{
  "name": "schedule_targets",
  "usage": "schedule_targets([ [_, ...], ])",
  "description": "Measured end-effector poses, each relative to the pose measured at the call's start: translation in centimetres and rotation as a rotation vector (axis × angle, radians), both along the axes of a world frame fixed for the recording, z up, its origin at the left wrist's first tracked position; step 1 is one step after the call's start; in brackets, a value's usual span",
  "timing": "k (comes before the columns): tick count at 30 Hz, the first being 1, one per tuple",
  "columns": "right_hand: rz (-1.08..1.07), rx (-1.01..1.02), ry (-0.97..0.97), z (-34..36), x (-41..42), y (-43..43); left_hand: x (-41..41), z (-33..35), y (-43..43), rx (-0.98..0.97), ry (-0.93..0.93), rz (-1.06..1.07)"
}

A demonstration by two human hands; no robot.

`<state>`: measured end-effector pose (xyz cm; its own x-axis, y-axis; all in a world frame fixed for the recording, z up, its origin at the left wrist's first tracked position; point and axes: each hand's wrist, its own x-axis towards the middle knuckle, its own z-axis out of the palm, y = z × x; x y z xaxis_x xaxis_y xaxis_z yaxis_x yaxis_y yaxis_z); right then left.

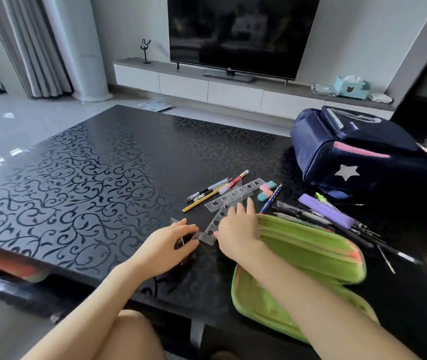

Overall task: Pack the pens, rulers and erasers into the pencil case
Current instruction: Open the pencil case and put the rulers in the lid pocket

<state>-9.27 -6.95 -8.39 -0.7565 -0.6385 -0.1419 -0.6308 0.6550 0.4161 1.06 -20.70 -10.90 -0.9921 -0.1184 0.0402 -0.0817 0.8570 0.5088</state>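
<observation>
A green pencil case (308,258) lies open on the black table, near the front right. Clear plastic rulers (235,197) lie fanned just left of it. My right hand (235,229) rests flat on one clear ruler (211,231), fingers spread. My left hand (170,242) pinches the near end of a clear ruler (196,235) at the table surface. Behind the rulers lie several pens and a yellow pencil (207,194), and pink-and-teal erasers (266,189). More pens (311,215) and a purple case (326,210) lie to the right of the pencil case.
A navy backpack (363,154) with a silver star stands at the table's right rear. The glossy patterned table (90,178) stretches to the left. My bare knee (119,336) is below the table's front edge. A TV and low cabinet stand beyond.
</observation>
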Motion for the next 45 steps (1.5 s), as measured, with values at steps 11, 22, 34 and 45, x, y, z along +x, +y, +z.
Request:
schedule_targets([
  [11, 0.253, -0.171, -0.142, -2.4, 9.5, 2.9, 6.5, -0.2, -2.3, -0.267, -0.019, -0.131],
  [22, 0.307, -0.967, -0.058, 0.5, 10.3, 5.3, 8.9, -1.1, -0.3, -0.563, 0.219, -0.257],
  [34, -0.188, -1.677, -0.516, 8.8, 6.6, 12.4, 5.9, 4.5, 2.3, -0.204, 0.4, 0.096],
  [45, -0.879, -2.104, -0.398, 5.0, 6.0, 27.0, -0.2, 3.6, 14.7, -0.656, 0.026, -0.46],
])
